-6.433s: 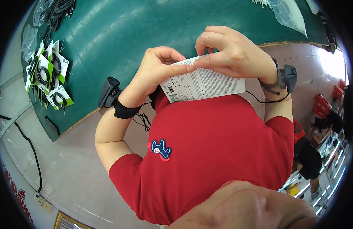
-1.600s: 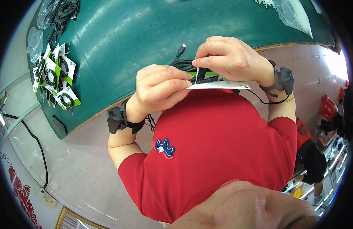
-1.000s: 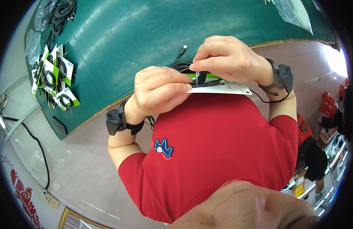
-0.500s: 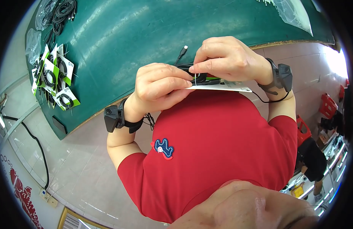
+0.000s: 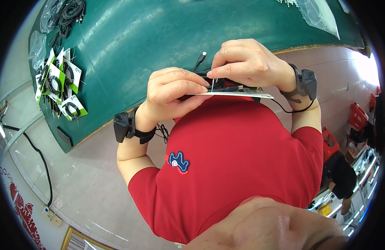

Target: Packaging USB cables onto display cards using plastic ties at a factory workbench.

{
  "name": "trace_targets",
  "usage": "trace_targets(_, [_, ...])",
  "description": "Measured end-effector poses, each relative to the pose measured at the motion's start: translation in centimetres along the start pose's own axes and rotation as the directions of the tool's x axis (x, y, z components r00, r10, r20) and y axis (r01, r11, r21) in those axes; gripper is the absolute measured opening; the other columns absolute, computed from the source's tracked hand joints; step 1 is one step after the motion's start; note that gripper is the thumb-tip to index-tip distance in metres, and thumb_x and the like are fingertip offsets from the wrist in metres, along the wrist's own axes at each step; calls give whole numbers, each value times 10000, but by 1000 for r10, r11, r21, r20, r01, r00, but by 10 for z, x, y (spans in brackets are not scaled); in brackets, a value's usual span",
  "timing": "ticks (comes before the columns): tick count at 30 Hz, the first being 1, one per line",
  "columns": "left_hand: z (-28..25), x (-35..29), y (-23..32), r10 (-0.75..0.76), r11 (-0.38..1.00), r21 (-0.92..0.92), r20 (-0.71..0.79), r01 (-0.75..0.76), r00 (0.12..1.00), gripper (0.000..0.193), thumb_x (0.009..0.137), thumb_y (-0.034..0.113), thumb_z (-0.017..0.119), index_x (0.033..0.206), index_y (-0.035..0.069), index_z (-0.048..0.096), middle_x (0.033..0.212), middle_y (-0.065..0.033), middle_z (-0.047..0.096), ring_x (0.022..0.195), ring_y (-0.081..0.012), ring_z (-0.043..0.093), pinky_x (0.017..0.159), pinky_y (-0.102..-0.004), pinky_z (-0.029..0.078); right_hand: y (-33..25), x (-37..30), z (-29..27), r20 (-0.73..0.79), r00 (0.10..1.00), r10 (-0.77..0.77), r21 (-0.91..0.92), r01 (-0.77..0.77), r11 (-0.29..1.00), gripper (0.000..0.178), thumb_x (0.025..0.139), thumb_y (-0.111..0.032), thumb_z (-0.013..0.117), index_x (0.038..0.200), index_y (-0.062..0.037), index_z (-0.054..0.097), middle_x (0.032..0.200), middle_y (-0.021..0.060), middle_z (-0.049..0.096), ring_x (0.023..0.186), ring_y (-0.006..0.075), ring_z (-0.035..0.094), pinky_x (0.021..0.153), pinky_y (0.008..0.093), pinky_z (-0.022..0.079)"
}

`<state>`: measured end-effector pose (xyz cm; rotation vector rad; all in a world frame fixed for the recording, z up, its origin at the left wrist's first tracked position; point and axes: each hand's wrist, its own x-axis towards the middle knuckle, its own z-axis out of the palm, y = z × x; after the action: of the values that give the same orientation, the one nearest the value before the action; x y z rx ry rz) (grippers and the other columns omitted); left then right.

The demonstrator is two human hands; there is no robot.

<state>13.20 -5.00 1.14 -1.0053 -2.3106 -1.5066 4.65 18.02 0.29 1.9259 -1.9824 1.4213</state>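
Note:
My left hand (image 5: 173,89) is closed on the near-left end of a white packaging card (image 5: 246,95), which is tilted almost edge-on. A coiled black cable (image 5: 219,85) lies against the card's far side, and one plug (image 5: 200,60) sticks out beyond the hands over the table. Opposite, my right hand (image 5: 253,64) pinches the upper end of a thin white tie (image 5: 212,84). That tie runs across the cable between my two hands. My fingers hide part of the coil and the left end of the card.
Several carded black cables (image 5: 59,85) are piled on the left of the green table (image 5: 138,37). Behind them lie loose black cables (image 5: 69,14) and clear plastic bags (image 5: 37,48). A clear bag of white ties (image 5: 319,16) rests at the far right. Red stools (image 5: 358,116) stand on the floor.
The card has tipped closer to edge-on, so less of its face shows. The protruding plug has shifted slightly right and down. Both hands keep their grips nearly in place.

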Motion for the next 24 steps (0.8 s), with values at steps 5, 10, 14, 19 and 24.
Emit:
trace_targets(5, [-4, 1, -1, -23, 998, -49, 44, 26, 999, 208, 653, 22, 838, 793, 60, 689, 817, -98, 735, 690, -191, 699, 592, -260, 522, 1, -1, 0, 5, 1000, -1, 10, 1, 1000, 177, 778, 8, 689, 951, -22, 704, 872, 77, 651, 699, 227, 617, 562, 326, 492])
trace_targets(10, [-2, -1, -1, -203, 958, -195, 57, 210, 978, 152, 670, 32, 823, 765, 57, 707, 804, -79, 732, 718, -188, 708, 625, -263, 542, 3, -1, 3, -4, 999, 36, 86, -36, 996, 176, 788, -2, 690, 963, -22, 701, 880, 79, 651, 722, 235, 622, 589, 333, 497])
trace_targets(14, [-1, -1, -4, -329, 890, -305, 89, 340, 940, 136, 687, 41, 830, 769, 48, 722, 803, -81, 733, 747, -172, 709, 658, -261, 544, 6, -3, 6, 8, 999, 42, 107, -43, 993, 171, 796, -5, 689, 966, -22, 699, 885, 83, 651, 739, 238, 627, 602, 335, 499])
trace_targets(19, [0, -1, -6, -454, 781, -406, 152, 474, 878, 137, 707, 3, 825, 782, 15, 711, 834, -115, 724, 749, -158, 695, 657, -249, 544, 7, -8, 5, -6, 998, 63, 98, -63, 993, 159, 804, -28, 693, 962, -17, 699, 883, 83, 649, 749, 234, 632, 615, 338, 502])
trace_targets(24, [1, 0, -8, -590, 622, -496, 212, 606, 779, 142, 718, -14, 825, 787, -5, 700, 869, -136, 716, 746, -149, 686, 652, -233, 546, 12, -12, 6, -19, 996, 83, 125, -80, 989, 217, 779, -103, 733, 979, -25, 700, 890, 78, 657, 761, 219, 639, 621, 327, 500])
